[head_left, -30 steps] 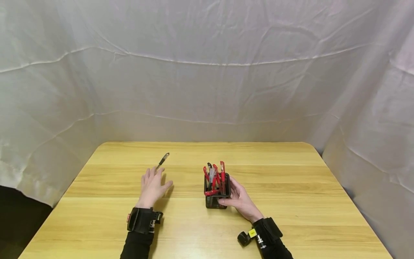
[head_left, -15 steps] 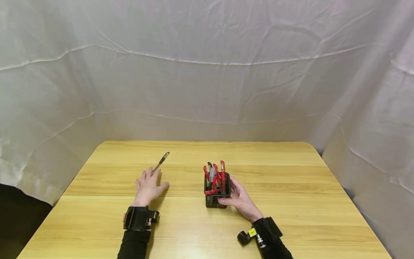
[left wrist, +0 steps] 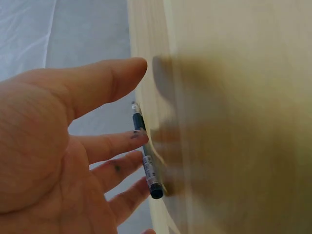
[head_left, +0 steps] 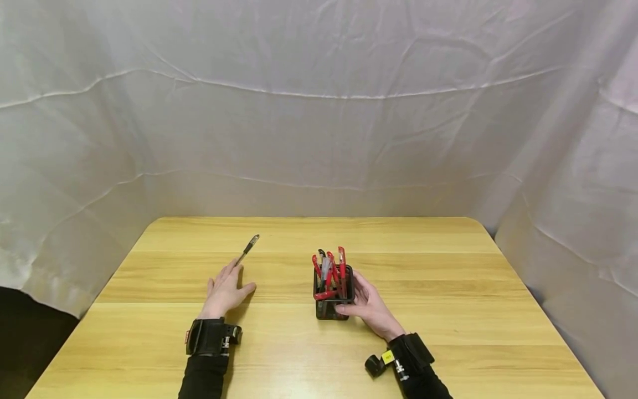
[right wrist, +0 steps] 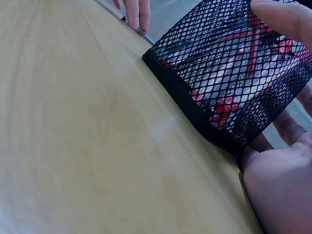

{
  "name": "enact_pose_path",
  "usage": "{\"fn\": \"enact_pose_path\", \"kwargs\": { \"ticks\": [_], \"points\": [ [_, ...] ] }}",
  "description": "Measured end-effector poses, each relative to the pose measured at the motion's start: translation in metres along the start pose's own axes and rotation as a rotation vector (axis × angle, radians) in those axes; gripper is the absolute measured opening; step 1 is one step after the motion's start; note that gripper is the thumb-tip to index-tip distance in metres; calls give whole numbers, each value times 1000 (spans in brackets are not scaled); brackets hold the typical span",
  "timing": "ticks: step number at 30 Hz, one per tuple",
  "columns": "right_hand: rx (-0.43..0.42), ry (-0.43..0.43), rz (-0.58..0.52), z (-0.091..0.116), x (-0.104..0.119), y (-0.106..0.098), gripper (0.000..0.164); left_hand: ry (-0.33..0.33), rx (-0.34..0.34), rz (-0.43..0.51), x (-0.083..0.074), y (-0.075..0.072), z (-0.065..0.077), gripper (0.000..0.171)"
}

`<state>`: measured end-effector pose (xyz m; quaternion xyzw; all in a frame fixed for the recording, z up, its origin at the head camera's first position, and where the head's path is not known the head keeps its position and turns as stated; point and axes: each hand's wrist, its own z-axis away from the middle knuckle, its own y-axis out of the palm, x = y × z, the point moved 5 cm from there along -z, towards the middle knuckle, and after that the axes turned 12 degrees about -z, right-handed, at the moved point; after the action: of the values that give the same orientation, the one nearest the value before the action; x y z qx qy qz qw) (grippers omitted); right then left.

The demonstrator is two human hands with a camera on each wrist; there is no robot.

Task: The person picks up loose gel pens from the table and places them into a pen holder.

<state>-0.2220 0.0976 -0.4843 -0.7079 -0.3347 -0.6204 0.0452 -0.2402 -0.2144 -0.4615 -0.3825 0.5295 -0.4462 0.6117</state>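
Note:
A black-gripped clear pen (head_left: 248, 247) lies slantwise on the left part of the table. My left hand (head_left: 225, 292) reaches over its near end with fingers outstretched. In the left wrist view the fingertips are right at the pen (left wrist: 150, 170), and the thumb stands apart from it. My right hand (head_left: 372, 311) grips a black mesh pen holder (head_left: 332, 311) from its right side, thumb on the near face and fingers behind. Several red-capped pens (head_left: 343, 271) and a black-capped one stand in the holder. One red cap leans over its near rim.
The pale wooden table (head_left: 448, 288) has rounded far corners. A grey-white cloth (head_left: 319, 138) hangs behind it and along both sides. Black straps with small cameras circle both wrists; the right one (head_left: 376, 366) sticks out low over the table.
My left hand has drawn left and slightly nearer, uncovering a little more of the pen's shaft. My right hand and the pen holder have kept their place.

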Motion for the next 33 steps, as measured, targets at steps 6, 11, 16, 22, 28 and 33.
{"fn": "enact_pose_path", "kwargs": {
  "ticks": [6, 11, 16, 22, 28, 33],
  "points": [
    [-2, 1, 4, 0, 0, 0, 84, -22, -150, 27, 1, -11, 0, 40],
    [0, -1, 1, 0, 0, 0, 85, -128, -150, 111, 6, -13, 5, 18],
    [3, -6, 1, 0, 0, 0, 85, -177, -121, 128, 8, -13, 9, 21],
    [6, -10, 3, 0, 0, 0, 85, -127, -105, 131, 3, -14, 9, 22],
    [9, -13, -6, 0, 0, 0, 85, -112, -99, 83, 2, -15, 8, 17],
    [6, -7, 5, 0, 0, 0, 84, -107, -93, 56, 1, -15, 7, 17]
  ]
}}
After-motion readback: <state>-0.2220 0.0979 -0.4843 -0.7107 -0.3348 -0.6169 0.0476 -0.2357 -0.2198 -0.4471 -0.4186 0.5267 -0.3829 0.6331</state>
